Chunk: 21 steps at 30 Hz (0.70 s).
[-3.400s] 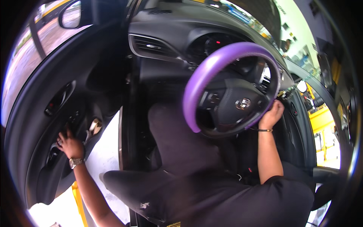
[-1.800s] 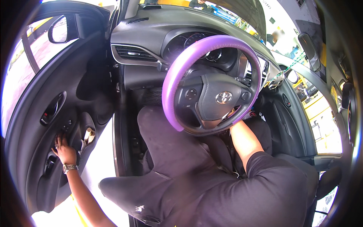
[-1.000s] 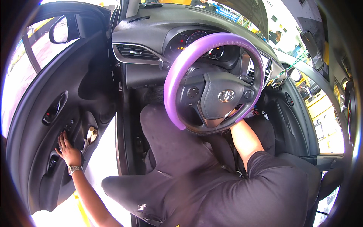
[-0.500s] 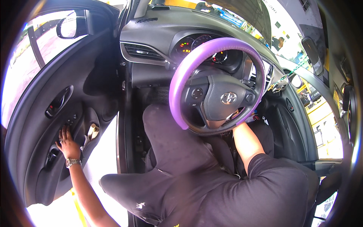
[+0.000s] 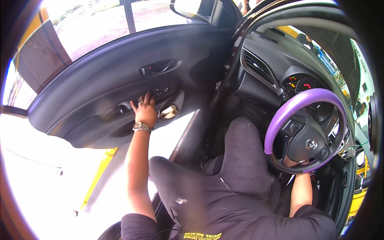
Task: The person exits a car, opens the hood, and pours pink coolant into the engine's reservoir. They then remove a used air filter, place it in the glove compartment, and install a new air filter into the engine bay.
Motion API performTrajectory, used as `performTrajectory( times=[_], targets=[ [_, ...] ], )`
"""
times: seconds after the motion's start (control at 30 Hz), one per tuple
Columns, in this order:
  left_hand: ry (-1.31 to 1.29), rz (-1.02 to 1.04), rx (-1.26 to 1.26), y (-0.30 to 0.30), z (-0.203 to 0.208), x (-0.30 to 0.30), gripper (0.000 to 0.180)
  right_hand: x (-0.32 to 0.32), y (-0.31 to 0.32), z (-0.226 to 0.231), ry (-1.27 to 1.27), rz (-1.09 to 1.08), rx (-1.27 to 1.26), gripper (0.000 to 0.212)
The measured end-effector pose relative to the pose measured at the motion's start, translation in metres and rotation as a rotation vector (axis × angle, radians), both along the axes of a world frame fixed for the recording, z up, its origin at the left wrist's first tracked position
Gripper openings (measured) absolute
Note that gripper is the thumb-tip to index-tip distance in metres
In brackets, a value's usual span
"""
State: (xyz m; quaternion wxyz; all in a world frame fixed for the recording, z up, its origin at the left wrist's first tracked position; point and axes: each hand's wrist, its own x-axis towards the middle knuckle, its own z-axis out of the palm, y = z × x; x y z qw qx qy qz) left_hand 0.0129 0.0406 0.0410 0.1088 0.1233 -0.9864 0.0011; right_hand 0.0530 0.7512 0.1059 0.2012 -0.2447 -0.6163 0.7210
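Observation:
My left hand (image 5: 146, 112) lies on the armrest of the open car door (image 5: 100, 105), its fingers spread over the window switches (image 5: 161, 91). It grips nothing, and a metal watch (image 5: 142, 127) circles that wrist. Just beside it, the door pocket holds a pale rolled item (image 5: 169, 112). My right hand (image 5: 305, 162) is behind the lower rim of the steering wheel (image 5: 306, 144), mostly hidden; whether it holds anything does not show. A purple cover (image 5: 286, 114) wraps most of the wheel rim, leaving black rim bare at the lower left.
The inner door handle (image 5: 160, 68) is above the switches. Warning lights glow on the instrument cluster (image 5: 306, 85). A side mirror (image 5: 192, 9) stands outside. Beyond the door sill (image 5: 188, 134) is bright floor with a yellow strip (image 5: 98, 176). Another person (image 5: 306, 39) is beyond the windshield.
The view has swung left toward the open door, so the steering wheel now appears farther right. My left hand stays on the door armrest, and my right arm still reaches behind the wheel.

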Motion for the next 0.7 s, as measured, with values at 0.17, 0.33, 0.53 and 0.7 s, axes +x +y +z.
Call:
performTrajectory(
  times=[0.17, 0.33, 0.53, 0.7],
  targets=[
    [0.05, -0.009, 0.018, 0.004, -0.008, 0.007, 0.055, 0.0, -0.001, -0.005, -0.009, 0.002, 0.004, 0.034],
    [0.041, 0.007, 0.03, 0.009, -0.007, 0.006, 0.056, -0.001, -0.001, -0.005, -0.001, -0.001, -0.009, 0.034],
    [-0.011, 0.029, -0.008, 0.006, -0.003, 0.006, 0.062, 0.009, -0.001, -0.003, 0.007, -0.027, -0.005, 0.034],
    [-0.04, 0.021, -0.051, 0.005, -0.005, 0.003, 0.067, 0.011, -0.003, -0.002, 0.026, -0.045, -0.015, 0.034]
  ],
)
